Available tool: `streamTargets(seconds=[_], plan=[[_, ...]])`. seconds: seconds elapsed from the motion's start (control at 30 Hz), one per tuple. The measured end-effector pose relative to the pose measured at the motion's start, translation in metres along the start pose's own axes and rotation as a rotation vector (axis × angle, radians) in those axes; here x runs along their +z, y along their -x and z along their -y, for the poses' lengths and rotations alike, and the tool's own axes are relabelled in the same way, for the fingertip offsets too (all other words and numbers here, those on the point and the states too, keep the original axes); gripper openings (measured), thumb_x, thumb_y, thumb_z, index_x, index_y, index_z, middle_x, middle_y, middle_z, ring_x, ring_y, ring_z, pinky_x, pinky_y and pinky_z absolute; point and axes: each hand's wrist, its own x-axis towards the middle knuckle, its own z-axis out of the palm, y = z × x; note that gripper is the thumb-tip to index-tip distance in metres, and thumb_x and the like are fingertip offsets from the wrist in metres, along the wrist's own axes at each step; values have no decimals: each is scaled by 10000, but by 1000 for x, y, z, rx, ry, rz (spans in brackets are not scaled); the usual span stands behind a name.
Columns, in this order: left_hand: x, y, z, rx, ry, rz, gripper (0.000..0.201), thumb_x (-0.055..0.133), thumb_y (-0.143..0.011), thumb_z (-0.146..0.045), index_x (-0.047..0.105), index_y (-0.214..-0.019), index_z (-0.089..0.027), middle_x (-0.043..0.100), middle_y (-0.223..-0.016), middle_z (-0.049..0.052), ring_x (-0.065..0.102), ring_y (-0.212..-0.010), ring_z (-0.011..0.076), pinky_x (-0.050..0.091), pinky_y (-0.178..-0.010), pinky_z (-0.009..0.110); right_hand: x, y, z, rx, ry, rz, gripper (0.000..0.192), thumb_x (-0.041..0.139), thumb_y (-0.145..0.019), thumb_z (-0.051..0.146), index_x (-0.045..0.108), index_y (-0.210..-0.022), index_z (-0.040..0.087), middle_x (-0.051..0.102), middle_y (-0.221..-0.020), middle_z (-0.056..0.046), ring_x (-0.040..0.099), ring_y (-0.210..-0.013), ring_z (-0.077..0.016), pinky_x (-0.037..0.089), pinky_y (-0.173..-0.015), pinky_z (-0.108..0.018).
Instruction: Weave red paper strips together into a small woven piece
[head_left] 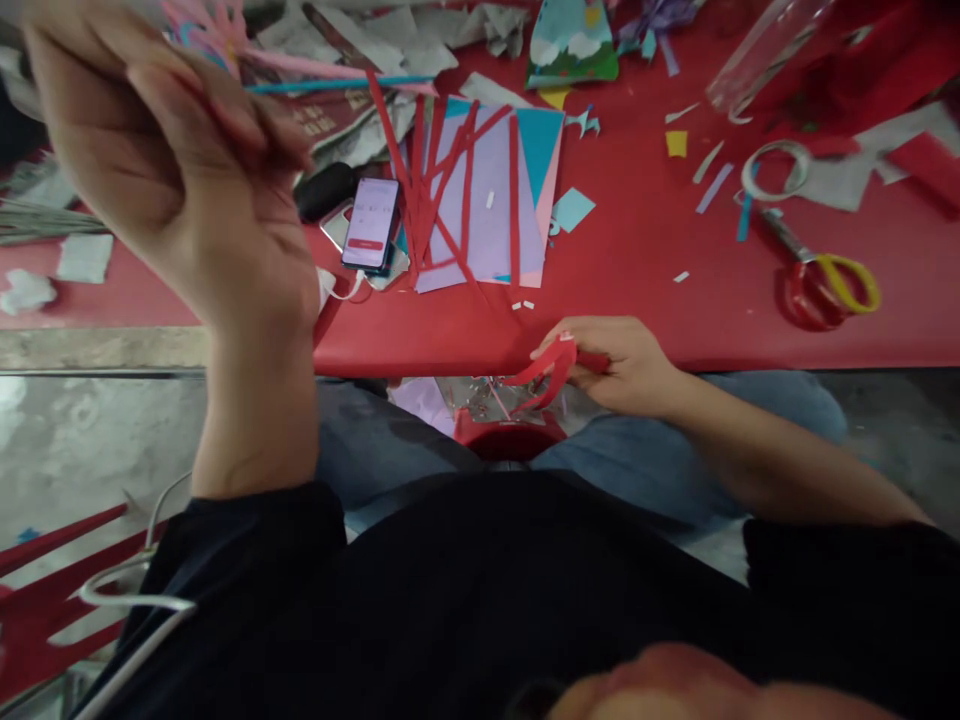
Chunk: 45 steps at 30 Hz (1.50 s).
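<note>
My right hand (626, 365) is closed at the table's front edge. It grips a red paper strip (559, 375), bent into loops that hang past the edge. High on the left, my left hand (202, 160) is raised close to the camera, slightly blurred, its fingers curled and tips pressed together. Whether anything is between those tips I cannot make out. Beyond my right hand, several loose red strips (466, 190) lie across lilac sheets (495, 230), with blue and pink sheets beneath. A pink and blue paper item (322, 70) shows behind my left hand.
A lit phone (370, 225) with a white cable lies beside a black case (327, 192). Scissors (817, 270) with red and yellow handles and a white tape roll (776, 170) are on the right. A clear bottle (765, 55) lies at the back. Paper scraps dot the red table (637, 240).
</note>
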Motion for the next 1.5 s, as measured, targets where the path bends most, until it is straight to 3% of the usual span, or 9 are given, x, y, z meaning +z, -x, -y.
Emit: streamTargets(seconds=[0.07, 0.17, 0.27, 0.37, 0.6, 0.73, 1.17, 1.37, 1.5], plan=[[10, 18, -15, -37, 71, -9, 476, 645, -1081, -740, 673, -1220, -286, 793, -1083, 73, 839, -1088, 260, 723, -872, 435, 2, 0, 0, 8, 8, 37, 206, 677, -995, 59, 760, -1038, 242, 806, -997, -6, 777, -884, -149, 592, -806, -247], [42, 52, -26, -116, 189, 10, 416, 726, -1059, -683, 689, -1146, -278, 752, -924, 32, 828, -889, 220, 702, -729, 362, 7, 1, -1, 11, -4, 55, 207, 658, -1029, 78, 755, -1064, 257, 796, -979, -6, 759, -850, -150, 578, -772, -259], [70, 81, -31, -162, 333, 66, 374, 802, -1040, -601, 687, -1042, -245, 664, -781, -11, 696, -618, 129, 573, -549, 260, 12, 3, -1, 24, -2, 66, 181, 657, -1067, 119, 751, -1080, 273, 780, -963, -9, 743, -821, -154, 570, -748, -273], [82, 96, -36, -154, 437, 164, 299, 836, -1041, -492, 679, -1061, -239, 631, -767, -36, 572, -532, 70, 456, -484, 212, 14, 4, 0, 41, 15, 88, 173, 659, -1075, 133, 752, -1076, 279, 774, -972, -18, 743, -818, -163, 565, -725, -284], [81, 99, -44, -228, 417, 293, 352, 899, -987, -482, 664, -979, -221, 665, -865, -1, 623, -711, 98, 522, -621, 250, 15, 10, 4, 46, 74, 130, 194, 664, -1081, 173, 783, -1127, 319, 812, -1010, -33, 774, -838, -212, 604, -727, -346], [83, 100, -42, -246, 408, 336, 349, 927, -952, -484, 687, -977, -231, 681, -871, 15, 618, -713, 119, 515, -609, 285, 15, 12, 4, 55, 96, 161, 170, 661, -1094, 215, 784, -1150, 317, 824, -1041, -48, 796, -883, -229, 631, -760, -368], [79, 101, -41, -64, 305, 376, 148, 866, -987, -227, 724, -1019, -203, 688, -912, 22, 651, -770, 99, 545, -658, 255, 16, 11, 6, 4, 78, 174, 194, 691, -1100, 203, 817, -1198, 313, 821, -1035, -38, 791, -881, -217, 621, -769, -348], [75, 104, -47, -169, 186, 409, 175, 821, -1038, -357, 698, -1004, -237, 686, -926, 14, 661, -761, 124, 551, -679, 296, 16, 13, 4, 36, 85, 196, 194, 672, -1112, 245, 822, -1207, 323, 828, -1067, -46, 795, -907, -228, 626, -783, -366], [76, 105, -46, -149, 155, 414, 183, 786, -1056, -379, 693, -1006, -230, 685, -918, 16, 662, -753, 123, 526, -658, 289, 16, 13, 4, 41, 62, 201, 229, 687, -1101, 224, 821, -1239, 348, 827, -1078, -40, 795, -908, -232, 617, -793, -365]])
